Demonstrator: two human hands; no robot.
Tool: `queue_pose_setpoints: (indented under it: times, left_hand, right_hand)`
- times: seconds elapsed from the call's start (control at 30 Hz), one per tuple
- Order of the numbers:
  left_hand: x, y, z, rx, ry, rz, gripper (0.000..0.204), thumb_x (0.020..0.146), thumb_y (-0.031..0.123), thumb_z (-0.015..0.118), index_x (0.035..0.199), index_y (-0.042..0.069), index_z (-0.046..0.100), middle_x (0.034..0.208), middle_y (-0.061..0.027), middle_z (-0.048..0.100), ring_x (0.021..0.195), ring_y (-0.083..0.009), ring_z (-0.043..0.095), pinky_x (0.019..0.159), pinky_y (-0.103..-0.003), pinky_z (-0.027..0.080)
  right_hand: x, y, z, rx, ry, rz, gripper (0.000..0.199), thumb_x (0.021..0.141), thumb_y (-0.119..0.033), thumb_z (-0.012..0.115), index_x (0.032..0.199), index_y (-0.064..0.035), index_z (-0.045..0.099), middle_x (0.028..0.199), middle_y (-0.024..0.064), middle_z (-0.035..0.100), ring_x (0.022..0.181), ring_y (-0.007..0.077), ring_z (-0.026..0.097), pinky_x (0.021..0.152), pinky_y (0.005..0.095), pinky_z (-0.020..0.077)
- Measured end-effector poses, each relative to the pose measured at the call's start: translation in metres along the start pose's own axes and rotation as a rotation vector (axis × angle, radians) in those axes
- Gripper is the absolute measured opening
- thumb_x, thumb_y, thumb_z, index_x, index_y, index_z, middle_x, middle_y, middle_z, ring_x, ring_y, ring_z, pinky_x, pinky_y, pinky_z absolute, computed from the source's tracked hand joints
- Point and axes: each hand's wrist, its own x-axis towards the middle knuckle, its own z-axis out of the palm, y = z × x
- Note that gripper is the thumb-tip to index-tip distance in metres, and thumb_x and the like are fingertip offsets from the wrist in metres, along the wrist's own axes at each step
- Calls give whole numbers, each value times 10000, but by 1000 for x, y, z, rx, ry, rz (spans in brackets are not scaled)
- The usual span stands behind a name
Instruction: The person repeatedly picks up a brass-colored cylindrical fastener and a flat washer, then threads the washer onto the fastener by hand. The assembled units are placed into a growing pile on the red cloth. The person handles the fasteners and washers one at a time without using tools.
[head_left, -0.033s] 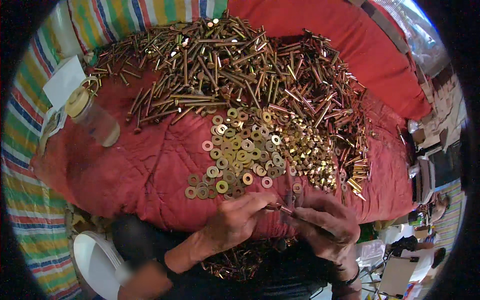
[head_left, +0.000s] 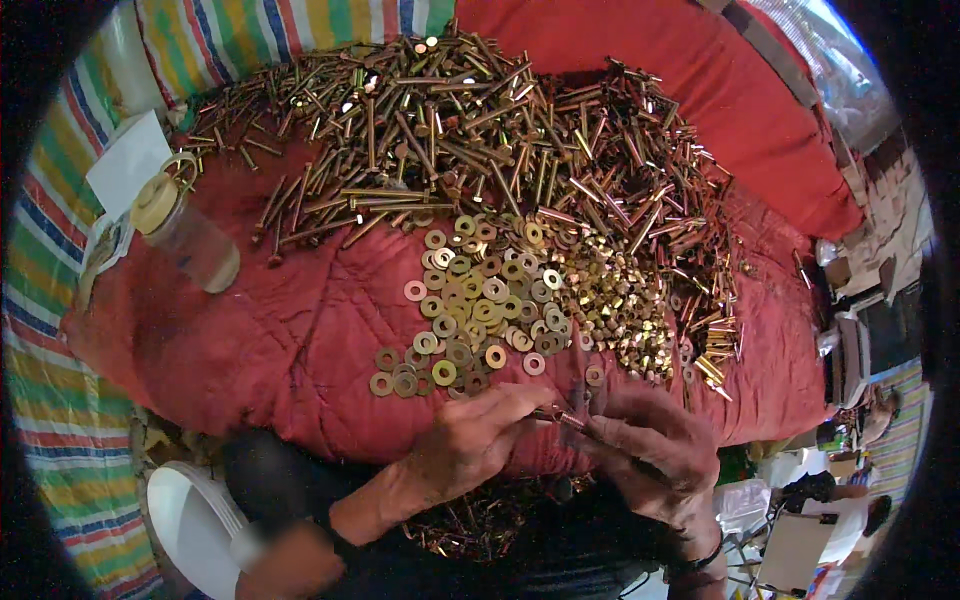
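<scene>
Just off the near edge of the red quilted cloth, my two hands meet over a metal bolt (head_left: 569, 419). My left hand (head_left: 470, 440) pinches its left end, where a small piece, perhaps a nut or washer, is too small to make out. My right hand (head_left: 655, 440) is closed around the other end, and its fingers hide part of the shank. Just beyond the fingers lies a spread of flat brass-coloured washers (head_left: 465, 300). To their right is a heap of small nuts (head_left: 625, 315). A large pile of long bolts (head_left: 430, 130) covers the far side.
A clear jar with a cream lid (head_left: 155, 205) lies on the left of the red cloth (head_left: 270, 340). More hardware (head_left: 475, 520) sits below my hands, near my lap. A white basin (head_left: 190, 520) stands at lower left. Another person (head_left: 850, 525) appears at far right.
My right hand's fingers have shifted slightly at the bolt, and a little more of its shank shows. My left hand stays nearly still; the piles are unchanged.
</scene>
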Motion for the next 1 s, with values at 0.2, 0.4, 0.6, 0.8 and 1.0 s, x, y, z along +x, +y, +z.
queue_pose_setpoints:
  times: [0.2, 0.4, 0.6, 0.8, 1.0]
  left_hand:
    - [-2, -9, 5, 68, 21, 69, 343, 876, -43, 708, 1212, -44, 640, 1100, -179, 729, 947, -313, 757, 798, -379, 633]
    - [-5, -4, 5, 126, 18, 32, 306, 864, -10, 719, 1161, -49, 658, 1084, -173, 730, 1016, -319, 748, 889, -422, 615]
    - [7, 13, -4, 614, -1, 212, 204, 793, 64, 711, 989, 8, 721, 1058, -127, 740, 1142, -285, 714, 1172, -663, 340]
    - [12, 8, -10, 367, -32, 128, 268, 813, 14, 669, 1077, -12, 704, 1036, -129, 738, 1146, -290, 708, 1227, -614, 300]
    - [5, 1, 1, 203, 6, 121, 343, 826, -31, 649, 1168, -39, 670, 1066, -164, 735, 1140, -319, 705, 1190, -523, 396]
  right_hand:
    - [9, 0, -19, -403, -242, -387, 449, 676, -102, 729, 1109, 15, 707, 1174, 221, 667, 996, 321, 726, 665, 387, 604]
    - [23, -11, -24, -278, -319, -224, 369, 694, -23, 724, 1061, 12, 694, 1007, 142, 663, 910, 302, 685, 594, 393, 547]
    - [29, -5, -18, 130, -265, 5, 294, 698, 74, 739, 975, -21, 705, 850, 74, 625, 817, 298, 631, 650, 393, 529]
    - [39, -11, -20, 71, -232, 23, 169, 771, 32, 819, 918, -13, 749, 785, 81, 635, 691, 214, 640, 550, 345, 473]
    - [57, -21, -25, -173, -367, -227, 312, 644, -25, 744, 951, 2, 695, 892, 105, 609, 791, 260, 636, 602, 380, 521]
